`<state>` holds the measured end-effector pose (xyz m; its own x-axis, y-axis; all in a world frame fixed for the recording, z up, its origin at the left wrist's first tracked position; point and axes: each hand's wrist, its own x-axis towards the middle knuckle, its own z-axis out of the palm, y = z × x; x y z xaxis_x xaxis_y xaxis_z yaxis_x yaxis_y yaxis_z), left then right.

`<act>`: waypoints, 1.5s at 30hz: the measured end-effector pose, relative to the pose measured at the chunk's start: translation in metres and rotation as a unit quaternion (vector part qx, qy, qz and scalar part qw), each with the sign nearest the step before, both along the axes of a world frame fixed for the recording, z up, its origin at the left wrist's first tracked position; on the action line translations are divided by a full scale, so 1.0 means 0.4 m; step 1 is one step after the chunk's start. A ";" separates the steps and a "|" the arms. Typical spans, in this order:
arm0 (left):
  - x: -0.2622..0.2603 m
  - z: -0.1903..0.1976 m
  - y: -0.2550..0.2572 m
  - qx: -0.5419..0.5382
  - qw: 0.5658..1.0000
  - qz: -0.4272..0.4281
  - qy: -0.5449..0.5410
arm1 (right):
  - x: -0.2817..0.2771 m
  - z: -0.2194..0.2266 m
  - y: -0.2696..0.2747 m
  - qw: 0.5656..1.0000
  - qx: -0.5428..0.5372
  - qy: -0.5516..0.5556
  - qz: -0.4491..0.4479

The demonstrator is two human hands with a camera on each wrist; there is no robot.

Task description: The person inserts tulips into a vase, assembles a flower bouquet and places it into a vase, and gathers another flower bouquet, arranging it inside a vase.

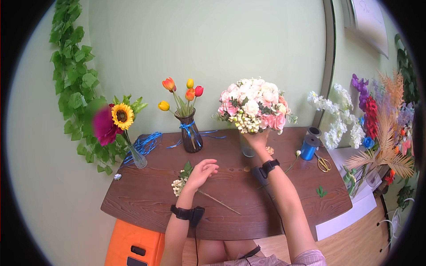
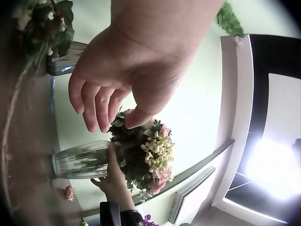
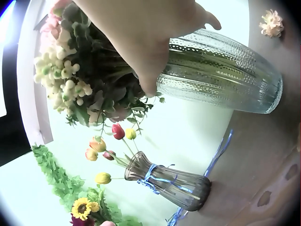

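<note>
My right hand [image 1: 257, 140] grips the upper part of a clear ribbed glass vase [image 3: 225, 75], close under the flowers. Out of that vase rises a full bouquet [image 1: 252, 103] of pink and white blooms, green leaves and small cream berries. The right wrist view shows the thumb [image 3: 149, 84] against the glass near its mouth; the other fingers are partly hidden behind it. My left hand [image 1: 202, 173] hovers with relaxed fingers, holding nothing. Beneath it, a cream berry sprig [image 1: 177, 186] lies on the brown wooden table [image 1: 248, 213], its bare stem pointing toward the front edge.
A dark glass vase [image 1: 191, 137] with tulips and blue ribbon stands left of the bouquet. Farther left is a small vase [image 1: 139, 158] with a sunflower. To the right are a blue ribbon spool [image 1: 309, 148], gold-handled scissors [image 1: 325, 165], a white bud stem [image 1: 293, 163] and a leaf [image 1: 321, 191].
</note>
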<state>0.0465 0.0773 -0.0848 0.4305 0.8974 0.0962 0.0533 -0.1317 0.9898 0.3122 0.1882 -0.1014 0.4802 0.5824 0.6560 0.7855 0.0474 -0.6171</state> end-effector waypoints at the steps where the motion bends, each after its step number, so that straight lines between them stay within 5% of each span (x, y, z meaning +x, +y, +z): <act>1: 0.002 0.002 -0.001 0.006 1.000 -0.003 0.014 | 0.002 0.005 -0.012 0.998 0.049 -0.010 0.044; 4: 0.003 -0.005 0.007 -0.001 1.000 -0.017 0.000 | -0.016 0.050 -0.082 0.991 0.032 0.059 0.117; 5: 0.005 -0.008 0.009 -0.003 1.000 -0.019 0.000 | -0.015 0.077 -0.110 0.974 -0.055 0.142 0.170; 12: 0.013 -0.005 0.004 -0.002 1.000 -0.023 0.002 | -0.013 0.028 -0.094 0.997 -0.071 0.027 0.014; 28: 0.020 0.017 -0.012 -0.003 1.000 -0.022 0.021 | -0.051 0.052 -0.166 0.991 -0.101 0.070 0.060; 31: 0.027 0.032 -0.013 0.018 1.000 -0.017 0.015 | -0.035 0.007 -0.122 0.992 -0.083 0.068 0.069; 36: 0.049 0.064 0.022 0.085 0.996 0.003 -0.015 | 0.019 -0.022 -0.113 0.991 0.110 0.070 0.013; 38: 0.069 0.085 0.039 0.116 0.993 0.011 -0.035 | 0.019 0.048 -0.174 0.980 0.134 0.149 -0.007; 40: 0.096 0.120 0.048 0.124 0.987 0.056 -0.085 | 0.070 0.059 -0.180 0.932 0.278 0.230 0.037; 44: 0.142 0.131 0.112 0.191 0.968 0.102 -0.128 | 0.077 0.191 -0.278 0.907 0.326 0.246 0.104; 45: 0.150 0.143 0.119 0.194 0.968 0.110 -0.112 | 0.068 0.231 -0.300 0.933 0.305 0.151 0.118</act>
<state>0.1064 0.1247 -0.0277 0.1625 0.8424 0.5137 -0.0872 -0.5063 0.8579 0.3396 0.0683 -0.0090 0.6016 0.2583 0.7559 0.5040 0.6114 -0.6100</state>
